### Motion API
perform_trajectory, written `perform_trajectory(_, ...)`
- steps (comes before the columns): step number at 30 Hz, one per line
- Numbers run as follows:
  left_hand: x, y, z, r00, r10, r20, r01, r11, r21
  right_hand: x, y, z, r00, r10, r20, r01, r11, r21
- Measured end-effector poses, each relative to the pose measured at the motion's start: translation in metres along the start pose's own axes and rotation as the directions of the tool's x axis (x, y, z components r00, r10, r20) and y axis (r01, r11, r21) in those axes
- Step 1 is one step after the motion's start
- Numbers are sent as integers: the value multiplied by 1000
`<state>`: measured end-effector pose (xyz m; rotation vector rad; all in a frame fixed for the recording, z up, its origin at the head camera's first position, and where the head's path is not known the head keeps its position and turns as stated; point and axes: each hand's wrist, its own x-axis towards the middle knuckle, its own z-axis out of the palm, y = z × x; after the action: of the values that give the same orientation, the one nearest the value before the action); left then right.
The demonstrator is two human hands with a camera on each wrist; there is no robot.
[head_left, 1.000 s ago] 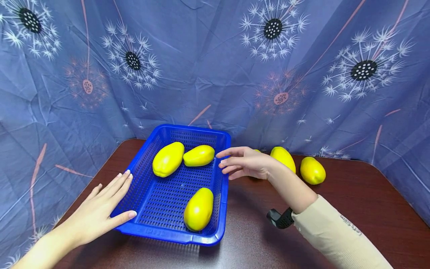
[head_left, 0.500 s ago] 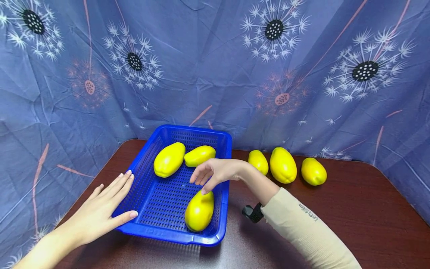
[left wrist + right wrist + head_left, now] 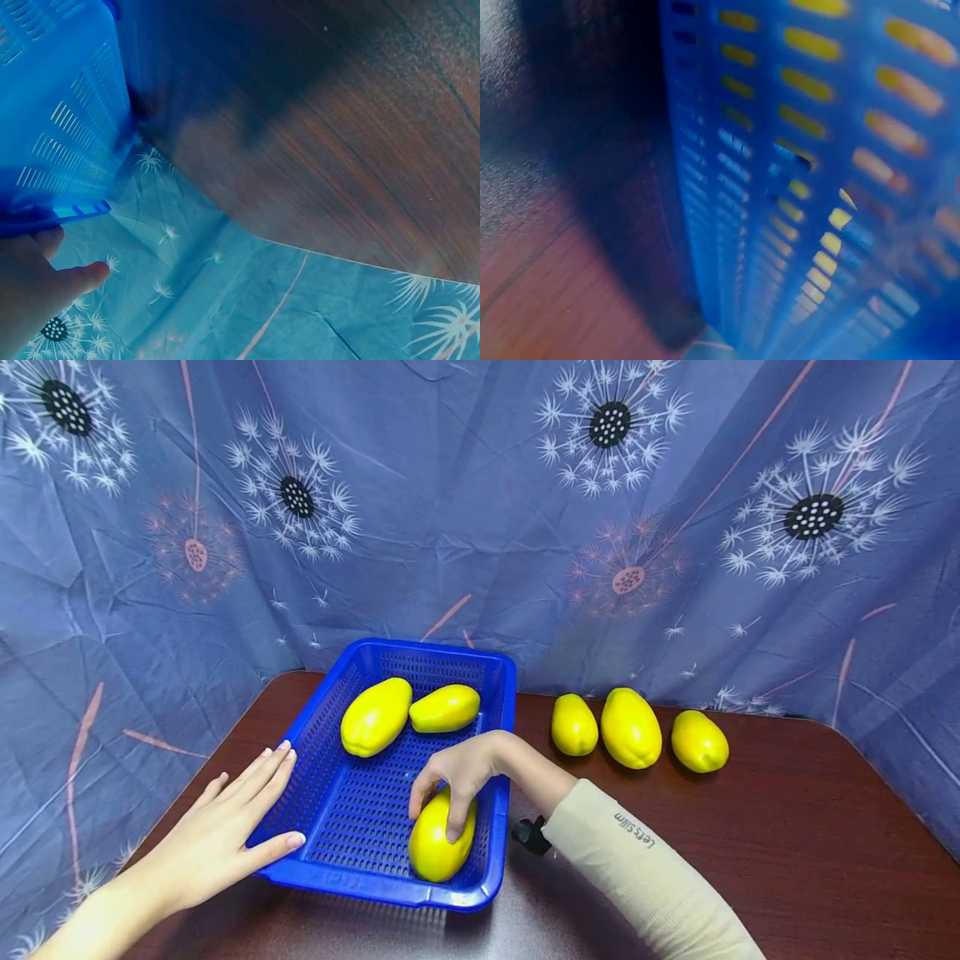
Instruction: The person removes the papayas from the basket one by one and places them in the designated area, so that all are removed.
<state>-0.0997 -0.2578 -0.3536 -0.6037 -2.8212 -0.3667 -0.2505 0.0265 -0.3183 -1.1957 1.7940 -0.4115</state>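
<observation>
A blue plastic basket (image 3: 352,881) with slotted walls stands on the table and holds three yellow papayas. My right hand (image 3: 465,772) reaches over the basket's right wall and grips the near papaya (image 3: 437,852), thumb on one side and fingers on the other. Toward the back of the basket lie a larger papaya (image 3: 377,717) and a slimmer papaya (image 3: 446,708). My left hand (image 3: 217,839) rests on the left rim with its fingers straight. In the right wrist view, the basket wall (image 3: 780,187) hides most of the hand; yellow shows through the slots.
To the right of the basket, three more papayas stand in a row: one nearest the basket (image 3: 574,725), a large middle one (image 3: 632,728) and one farther right (image 3: 700,742). A blue dandelion-print curtain (image 3: 480,527) hangs behind the dark wooden table (image 3: 810,827).
My right hand has moved left and down from beside the basket's right rim into the basket, and now grips the near papaya. The left hand has stayed on the rim.
</observation>
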Motion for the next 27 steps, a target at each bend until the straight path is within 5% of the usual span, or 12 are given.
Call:
perform_trajectory(9,2,1,-1,999,-19,36,19,1000,-12,13,-15,4,991,126,-39,-131,974,-183)
perform_trajectory(17,2,2,0,1000,-11,22,11,1000,-8,14,-16,2,996,78,34,-71,981,-181)
perform_trajectory(22,2,1,-1,1000,-11,19,11,1000,-4,13,-11,3,997,-18,-77,7,990,-138)
perform_trajectory(27,1,0,0,1000,-11,17,11,1000,-2,9,-7,5,970,-58,-237,53,998,-31)
